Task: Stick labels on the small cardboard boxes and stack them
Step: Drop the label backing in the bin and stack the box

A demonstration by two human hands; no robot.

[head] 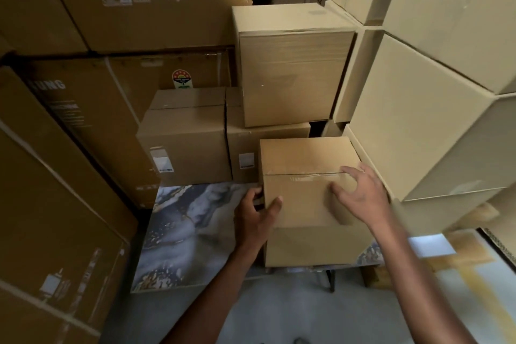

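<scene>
Labels (246,160) showed on two boxes (185,148) mid-frame; front box (307,198) had none visible, left hand (255,213) gripping its corner, right hand (360,195) w/ fingers spread on top.

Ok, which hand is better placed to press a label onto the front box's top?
Right hand: it hovers open over the taped brown cardboard box. Left hand grips its left edge.

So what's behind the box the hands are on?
Behind the box stand two labelled boxes: one on the left, another partly hidden by it. A bigger box sits on the second. What lies further behind is covered.
</scene>
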